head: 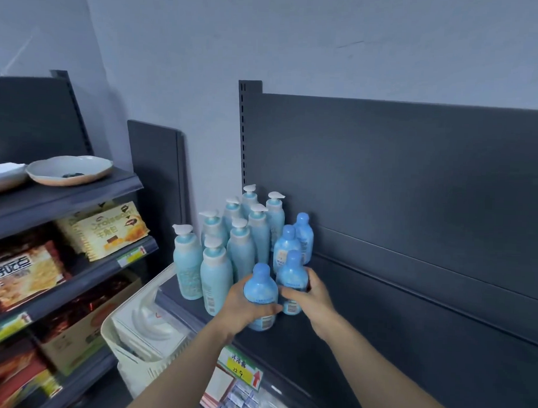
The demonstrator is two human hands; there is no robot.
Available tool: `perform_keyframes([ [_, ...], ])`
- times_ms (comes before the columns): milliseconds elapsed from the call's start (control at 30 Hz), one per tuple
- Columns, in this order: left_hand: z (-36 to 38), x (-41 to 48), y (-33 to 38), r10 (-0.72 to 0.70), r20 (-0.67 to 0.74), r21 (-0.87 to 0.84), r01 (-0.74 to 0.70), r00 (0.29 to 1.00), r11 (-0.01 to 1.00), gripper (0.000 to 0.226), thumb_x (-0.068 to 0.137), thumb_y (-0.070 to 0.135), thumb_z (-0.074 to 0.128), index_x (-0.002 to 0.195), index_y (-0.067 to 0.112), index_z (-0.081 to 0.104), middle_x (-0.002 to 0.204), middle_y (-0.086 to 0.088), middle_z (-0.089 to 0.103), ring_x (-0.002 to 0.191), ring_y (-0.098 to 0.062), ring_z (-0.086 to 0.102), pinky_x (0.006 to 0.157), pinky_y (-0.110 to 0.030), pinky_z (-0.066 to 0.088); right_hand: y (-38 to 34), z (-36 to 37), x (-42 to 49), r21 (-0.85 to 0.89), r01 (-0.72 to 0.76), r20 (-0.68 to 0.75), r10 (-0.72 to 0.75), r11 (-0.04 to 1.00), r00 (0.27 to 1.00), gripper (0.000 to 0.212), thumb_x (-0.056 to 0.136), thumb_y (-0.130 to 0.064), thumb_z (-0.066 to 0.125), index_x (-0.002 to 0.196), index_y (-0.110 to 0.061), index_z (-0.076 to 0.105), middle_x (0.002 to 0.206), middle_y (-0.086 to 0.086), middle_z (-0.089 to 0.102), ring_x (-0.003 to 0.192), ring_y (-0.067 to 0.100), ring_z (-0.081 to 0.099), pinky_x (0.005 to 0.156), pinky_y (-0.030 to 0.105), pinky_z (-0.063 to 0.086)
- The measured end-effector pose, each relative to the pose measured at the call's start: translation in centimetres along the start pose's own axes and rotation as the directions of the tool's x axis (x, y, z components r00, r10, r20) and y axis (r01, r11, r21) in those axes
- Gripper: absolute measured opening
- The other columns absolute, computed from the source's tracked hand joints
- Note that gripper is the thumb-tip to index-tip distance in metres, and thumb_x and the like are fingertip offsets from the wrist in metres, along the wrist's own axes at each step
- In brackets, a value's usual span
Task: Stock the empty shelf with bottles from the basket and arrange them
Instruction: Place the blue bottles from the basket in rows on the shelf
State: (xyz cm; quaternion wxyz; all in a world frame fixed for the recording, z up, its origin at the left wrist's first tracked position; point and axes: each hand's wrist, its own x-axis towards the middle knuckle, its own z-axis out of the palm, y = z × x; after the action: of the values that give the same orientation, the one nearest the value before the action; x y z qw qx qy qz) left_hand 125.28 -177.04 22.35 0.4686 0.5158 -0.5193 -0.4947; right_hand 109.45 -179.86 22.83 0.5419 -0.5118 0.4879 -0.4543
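Left hand (248, 304) & right hand (311, 297) each grip upright blue bottle on shelf (332, 352).

A shop: dark display shelves (410, 300) are carrying price tags (243, 370), packaged snacks (102, 228) and bottles (214, 263).

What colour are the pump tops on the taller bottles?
White, on pale teal bottles; the pump tops show best in the head view.

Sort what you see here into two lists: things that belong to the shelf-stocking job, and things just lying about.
Part of the job:
- left hand and right hand, each on a blue-capped bottle
- pump bottles
- dark shelf
- cream basket

Just lying about:
- ceramic dish
- snack boxes
- price tag
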Motion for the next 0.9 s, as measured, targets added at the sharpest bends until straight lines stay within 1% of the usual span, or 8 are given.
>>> perform_keyframes([
  [167,-0.1,-0.8,0.1,0.03,-0.019,0.021,-0.029,0.999,0.999,0.06,0.054,0.002,0.089,0.101,0.015,0.053,0.088,0.003,0.062,0.081,-0.011,0.06,0.065,-0.014,0.049,0.1,0.2,0.1,-0.104,0.005,0.022,-0.002,0.995,1.0,0.047,0.072,-0.006,0.077,0.105,-0.03,0.053,0.101,-0.009,0.065,0.094,0.007,0.061,0.072,0.017,0.048],
  [233,1.4,-1.9,-0.3,0.089,-0.224,0.107,-0.067,0.971,0.992,0.069,0.052,0.008,0.091,0.105,0.018,0.048,0.093,0.011,0.058,0.083,-0.003,0.057,0.067,-0.007,0.045,0.4,-0.3,0.0,-0.181,0.015,0.027,-0.01,0.983,1.0,0.055,0.072,-0.004,0.075,0.112,-0.029,0.049,0.106,-0.008,0.063,0.096,0.003,0.059,0.073,0.015,0.047],
  [300,3.2,-2.7,-0.6,0.137,-0.439,0.154,-0.076,0.888,0.985,0.073,0.053,0.012,0.09,0.109,0.023,0.044,0.098,0.015,0.057,0.088,0.001,0.056,0.07,-0.005,0.041,0.8,-0.5,0.0,-0.226,0.03,0.01,-0.029,0.974,1.0,0.056,0.072,-0.001,0.073,0.114,-0.028,0.047,0.109,-0.005,0.062,0.097,0.004,0.058,0.074,0.016,0.049],
  [400,5.4,-2.3,-0.6,0.105,-0.557,0.068,-0.081,0.824,0.994,0.066,0.057,0.006,0.085,0.104,0.027,0.043,0.096,0.01,0.057,0.088,-0.012,0.058,0.073,-0.014,0.041,0.9,0.0,0.3,-0.241,0.041,0.008,-0.04,0.97,0.999,0.051,0.071,-0.005,0.075,0.107,-0.03,0.049,0.104,-0.005,0.063,0.095,0.009,0.061,0.074,0.023,0.054],
  [500,5.3,-1.7,-0.3,0.032,-0.56,-0.01,-0.045,0.828,0.999,0.061,0.06,-0.004,0.077,0.101,0.023,0.041,0.09,0.007,0.056,0.082,-0.016,0.057,0.069,-0.016,0.041,0.6,1.0,0.7,-0.234,0.052,0.043,-0.043,0.971,0.998,0.052,0.071,-0.008,0.077,0.108,-0.032,0.048,0.103,-0.008,0.063,0.096,0.008,0.061,0.071,0.019,0.052],
  [667,3.4,-0.8,-1.1,0.076,-0.416,0.027,-0.071,0.906,0.997,0.063,0.062,-0.013,0.072,0.105,0.018,0.039,0.094,0.002,0.054,0.082,-0.007,0.055,0.067,-0.011,0.046,0.3,2.2,1.7,-0.279,0.051,0.064,-0.034,0.959,0.997,0.062,0.075,-0.014,0.074,0.124,-0.034,0.042,0.109,-0.01,0.061,0.102,0.008,0.058,0.078,0.018,0.048],
  [800,3.3,-0.6,-1.1,0.099,-0.393,0.052,-0.086,0.914,0.995,0.065,0.063,-0.013,0.072,0.106,0.02,0.038,0.1,-0.002,0.054,0.088,-0.014,0.055,0.07,-0.009,0.046,0.0,2.5,2.0,-0.305,0.021,0.033,-0.012,0.952,0.999,0.064,0.077,-0.016,0.073,0.131,-0.031,0.041,0.112,-0.009,0.059,0.103,0.008,0.057,0.077,0.015,0.044],
  [900,3.8,-1.7,-1.2,0.159,-0.437,0.062,-0.147,0.885,0.987,0.078,0.064,-0.009,0.076,0.12,0.024,0.033,0.12,-0.001,0.049,0.106,-0.013,0.052,0.086,-0.002,0.041,-0.4,2.1,1.6,-0.371,0.021,0.055,-0.001,0.928,0.998,0.066,0.074,-0.018,0.076,0.129,-0.03,0.041,0.115,-0.01,0.057,0.109,0.009,0.055,0.084,0.02,0.044],
])
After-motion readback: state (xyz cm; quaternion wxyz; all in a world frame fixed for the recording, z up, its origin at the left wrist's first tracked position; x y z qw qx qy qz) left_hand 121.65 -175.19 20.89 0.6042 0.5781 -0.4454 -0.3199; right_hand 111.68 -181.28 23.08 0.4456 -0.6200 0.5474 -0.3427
